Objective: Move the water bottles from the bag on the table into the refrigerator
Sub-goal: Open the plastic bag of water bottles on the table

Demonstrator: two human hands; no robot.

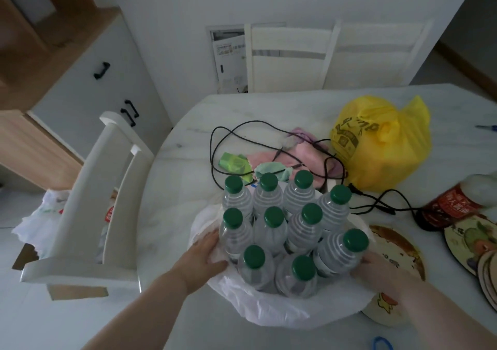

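Observation:
Several clear water bottles [271, 231] with green caps stand packed together in a white plastic bag [279, 310] on the white table [177, 210]. The bag's rim is pushed down around their bases. My left hand [204, 255] presses the bag's left edge beside the bottles, fingers gripping the plastic. My right hand [376, 269] rests on the right side against the tilted near-right bottle [338, 253]; its fingers are partly hidden behind it. No refrigerator is in view.
A yellow bag [382, 140], black cables [242, 140], pink cloth [293, 153] and a green packet [234, 163] lie behind the bottles. A sauce bottle [451, 204] and round coasters [473, 242] sit at the right. A white chair [107, 188] stands left of the table.

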